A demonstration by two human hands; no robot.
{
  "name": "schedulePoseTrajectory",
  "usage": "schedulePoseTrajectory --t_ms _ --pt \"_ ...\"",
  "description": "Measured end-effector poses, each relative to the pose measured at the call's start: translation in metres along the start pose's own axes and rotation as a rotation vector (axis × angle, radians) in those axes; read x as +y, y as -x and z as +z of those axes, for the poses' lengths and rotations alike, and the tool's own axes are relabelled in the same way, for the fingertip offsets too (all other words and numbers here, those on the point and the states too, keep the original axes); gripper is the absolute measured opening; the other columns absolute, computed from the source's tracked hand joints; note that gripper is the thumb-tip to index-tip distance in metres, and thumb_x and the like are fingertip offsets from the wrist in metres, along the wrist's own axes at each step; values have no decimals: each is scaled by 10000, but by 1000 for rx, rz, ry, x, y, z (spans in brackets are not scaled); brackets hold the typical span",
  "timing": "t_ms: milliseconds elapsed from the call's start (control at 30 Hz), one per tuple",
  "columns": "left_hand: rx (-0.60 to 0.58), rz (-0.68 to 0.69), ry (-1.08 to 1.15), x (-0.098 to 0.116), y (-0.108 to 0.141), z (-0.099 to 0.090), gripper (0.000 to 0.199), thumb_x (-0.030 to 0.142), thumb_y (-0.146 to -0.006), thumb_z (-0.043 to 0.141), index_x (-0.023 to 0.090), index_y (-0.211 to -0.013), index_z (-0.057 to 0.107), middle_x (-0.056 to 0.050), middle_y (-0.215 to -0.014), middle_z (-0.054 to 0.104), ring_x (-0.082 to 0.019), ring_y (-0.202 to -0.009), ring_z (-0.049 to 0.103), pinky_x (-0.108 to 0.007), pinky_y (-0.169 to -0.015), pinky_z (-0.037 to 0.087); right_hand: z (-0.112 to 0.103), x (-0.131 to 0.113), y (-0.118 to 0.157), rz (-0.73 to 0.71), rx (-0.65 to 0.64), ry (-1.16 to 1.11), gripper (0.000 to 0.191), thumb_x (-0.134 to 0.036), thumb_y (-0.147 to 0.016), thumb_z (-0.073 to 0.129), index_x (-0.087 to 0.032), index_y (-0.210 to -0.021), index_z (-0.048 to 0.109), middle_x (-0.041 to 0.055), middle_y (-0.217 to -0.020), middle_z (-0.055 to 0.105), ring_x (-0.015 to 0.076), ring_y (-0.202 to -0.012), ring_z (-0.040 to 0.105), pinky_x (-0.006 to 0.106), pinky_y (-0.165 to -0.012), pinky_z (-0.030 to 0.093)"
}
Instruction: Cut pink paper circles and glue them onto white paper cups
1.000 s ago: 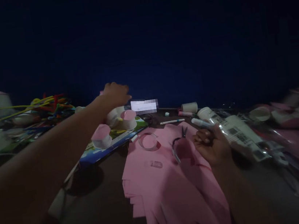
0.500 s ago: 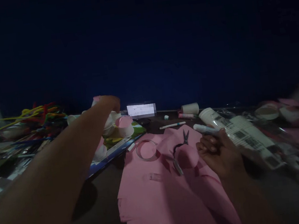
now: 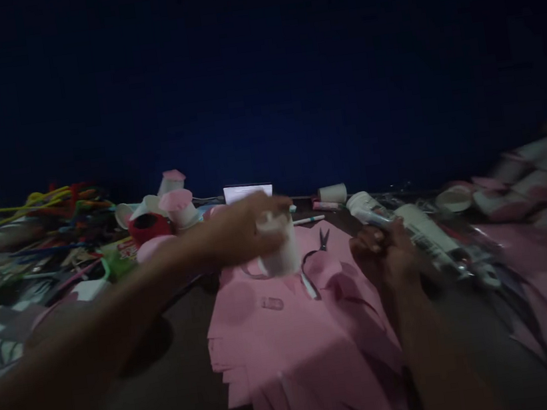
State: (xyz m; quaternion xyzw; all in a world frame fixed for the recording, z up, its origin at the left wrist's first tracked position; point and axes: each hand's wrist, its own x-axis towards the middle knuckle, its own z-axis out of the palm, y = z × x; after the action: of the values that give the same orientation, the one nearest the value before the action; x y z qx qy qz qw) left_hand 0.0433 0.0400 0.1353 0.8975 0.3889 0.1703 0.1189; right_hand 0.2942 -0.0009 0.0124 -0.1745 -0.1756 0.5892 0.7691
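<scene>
My left hand (image 3: 250, 225) is wrapped round a white paper cup (image 3: 280, 258), blurred by motion, above the pink paper sheets (image 3: 297, 350). My right hand (image 3: 385, 254) is closed just right of the sheets, with a pale, slim tube (image 3: 380, 219) pinched in it; its exact kind is hard to make out. Between the two hands lie scissors (image 3: 324, 240) with dark blades, and beside them a round pink paper piece (image 3: 323, 270). A small clear piece (image 3: 272, 303) rests on the paper nearer to me.
At the left are paper cups with pink tops (image 3: 176, 201), a red round thing (image 3: 149, 228) and a tangle of coloured pipe cleaners (image 3: 58, 196). Stacked paper cups (image 3: 425, 232) in plastic lie at the right, with more pink-and-white cups (image 3: 536, 177) beyond. A lit screen (image 3: 247, 191) stands behind.
My left hand has come back from the far left and now carries a white paper cup over the pink sheets. My right hand still grips the tube. The view has shifted slightly.
</scene>
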Motion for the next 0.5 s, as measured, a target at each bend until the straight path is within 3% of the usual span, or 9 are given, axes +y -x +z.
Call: schedulePoseTrajectory --t_ms 67,133,233,300,433,500 --pt "-70 40 88 7 30 44 591 370 -733 593 279 -1287 408 -47 -1206 541 -234 -1008 561 -307 -784 459 -3 0 -1 -5 -15 -5 300 -400 -825 532 -168 -644 476 -85 -534 396 26 -399 358 190 -460 388" --pt "-28 11 122 5 46 79 624 411 -720 608 250 -1284 394 -82 -1241 516 -269 -1061 532 -345 -800 461 -5 1 -2 -10 -19 12 299 -396 -821 540 -170 -639 470 -89 -534 399 23 -401 360 190 -472 386" --pt "-51 -48 170 -3 53 107 652 421 -716 612 233 -1292 371 -103 -1222 516 -261 -970 577 -350 -748 473 -10 5 -3 -7 -22 41 263 -385 -822 541 -175 -670 493 -91 -542 412 24 -407 371 191 -483 386" --pt "-85 -36 190 -5 53 111 652 424 -704 623 227 -1280 389 -105 -1200 531 -255 -950 583 -347 -749 471 -11 6 -4 2 -36 49 224 -380 -824 540 -182 -721 522 -91 -544 420 27 -410 380 194 -488 390" --pt "-111 30 181 -9 41 97 797 500 -635 663 226 -1316 356 -108 -1294 475 -294 -1141 472 -373 -864 427 -12 6 -6 -4 -45 45 215 -375 -828 536 -183 -730 532 -87 -546 431 31 -414 385 199 -494 398" --pt "-55 1 185 -12 24 88 657 510 -743 549 206 -1301 383 -112 -1281 490 -264 -1132 485 -371 -880 414 -11 4 -6 -7 -38 47 236 -378 -829 533 -179 -702 522 -87 -543 424 31 -411 381 197 -489 394"
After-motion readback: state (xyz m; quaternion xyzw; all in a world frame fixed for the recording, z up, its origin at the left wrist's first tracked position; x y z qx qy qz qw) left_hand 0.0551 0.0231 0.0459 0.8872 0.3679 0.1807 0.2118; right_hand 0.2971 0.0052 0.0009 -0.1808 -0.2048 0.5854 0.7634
